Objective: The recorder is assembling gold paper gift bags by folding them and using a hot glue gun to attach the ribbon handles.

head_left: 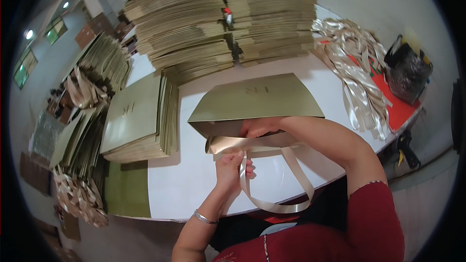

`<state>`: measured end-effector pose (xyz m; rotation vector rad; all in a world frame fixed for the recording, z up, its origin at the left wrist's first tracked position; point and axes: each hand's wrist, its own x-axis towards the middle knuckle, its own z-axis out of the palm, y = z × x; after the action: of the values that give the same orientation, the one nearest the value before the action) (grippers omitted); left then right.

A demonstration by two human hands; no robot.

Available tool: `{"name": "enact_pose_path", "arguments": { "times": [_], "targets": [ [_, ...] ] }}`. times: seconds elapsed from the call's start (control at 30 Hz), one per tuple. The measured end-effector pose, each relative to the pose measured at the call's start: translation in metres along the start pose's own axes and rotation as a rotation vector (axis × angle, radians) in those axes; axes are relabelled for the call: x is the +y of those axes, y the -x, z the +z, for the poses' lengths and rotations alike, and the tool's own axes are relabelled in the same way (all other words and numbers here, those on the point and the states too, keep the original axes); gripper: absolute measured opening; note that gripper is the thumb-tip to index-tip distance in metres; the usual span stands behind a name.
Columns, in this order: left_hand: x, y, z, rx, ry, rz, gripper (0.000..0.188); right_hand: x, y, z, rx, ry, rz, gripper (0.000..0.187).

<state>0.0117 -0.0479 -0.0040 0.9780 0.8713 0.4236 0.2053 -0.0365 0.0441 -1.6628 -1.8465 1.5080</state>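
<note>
our bare right hand [259, 127], fingertips hidden inside the flat-sided olive paper bag [257, 97], tall tan paper stacks [272, 24] along the white table's [170, 184] back edge, cut off at the top

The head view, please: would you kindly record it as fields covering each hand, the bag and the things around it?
Left hand: holding the shiny cream satin ribbon loop
Right hand: partly inside the olive-green paper bag
Bag opening: facing the near side
Behind: tall stacks of flat olive-brown paper pieces
Far right: heap of shiny cream satin ribbons
Surface: white tabletop
</note>
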Motion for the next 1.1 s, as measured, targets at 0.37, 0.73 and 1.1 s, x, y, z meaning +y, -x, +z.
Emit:
{"name": "enact_pose_path", "arguments": {
  "times": [0.37,0.73,1.1],
  "targets": [
    [0.027,0.014,0.008,0.092,-0.848,0.506,0.023,0.022,0.005,0.017,0.196,-0.038,-0.058,0.03],
    [0.03,-0.017,-0.045,-0.126,-1.63,1.572,0.038,0.035,0.003,0.03,0.278,0.013,-0.074,0.036],
    [0.052,0.003,-0.059,-0.538,-2.025,1.402,0.048,0.029,0.14,-0.022,-0.064,0.679,0.344,0.046]
  ]
}}
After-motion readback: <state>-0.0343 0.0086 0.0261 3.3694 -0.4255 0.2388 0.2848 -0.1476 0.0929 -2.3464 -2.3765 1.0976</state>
